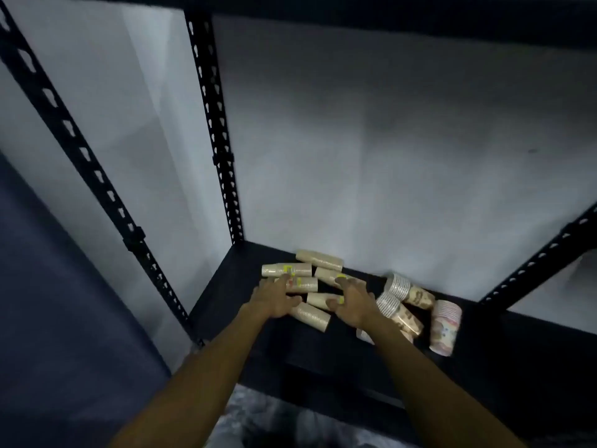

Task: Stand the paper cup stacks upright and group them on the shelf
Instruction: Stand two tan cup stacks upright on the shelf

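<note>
1. Nearest: two bare forearms reaching in over the front edge of a dark shelf (484, 360), matte and flat.
2. Left hand (274, 300) with fingers spread and relaxed, resting on the plain beige stacks (310, 315); no clear grip visible.
3. Right hand (350, 303) similarly spread, fingertips touching a beige stack, probably about to gather them.
4. Toward the right edge, printed stacks (444, 328) with ribbed rims, all lying flat.
5. Farthest: beige paper cylinders near the back left corner, none upright yet.
</note>
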